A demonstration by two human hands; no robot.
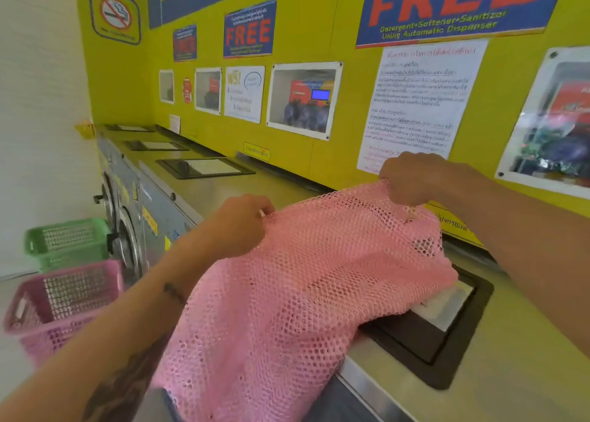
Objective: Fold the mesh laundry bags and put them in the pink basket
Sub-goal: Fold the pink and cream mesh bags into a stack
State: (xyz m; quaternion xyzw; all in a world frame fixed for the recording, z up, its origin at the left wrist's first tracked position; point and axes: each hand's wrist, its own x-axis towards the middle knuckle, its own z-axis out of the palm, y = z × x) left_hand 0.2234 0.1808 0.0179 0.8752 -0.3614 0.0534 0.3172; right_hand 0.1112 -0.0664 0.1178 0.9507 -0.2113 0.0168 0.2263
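Observation:
A pink mesh laundry bag [303,294] hangs spread between both hands above the top of a washing machine [510,373]. My left hand [238,227] pinches its upper left corner. At the upper right corner, my right hand [412,179] grips the mesh, held higher and nearer the wall. The bag's lower part drapes over the machine's front edge. The pink basket [64,306] stands on the floor at the lower left, tilted in view, with nothing visible inside.
A green basket [68,243] stands behind the pink one. A row of front-loading washers [127,230] runs along the yellow wall [319,54] covered in posters. Black recessed panels [447,326] sit in the machine tops.

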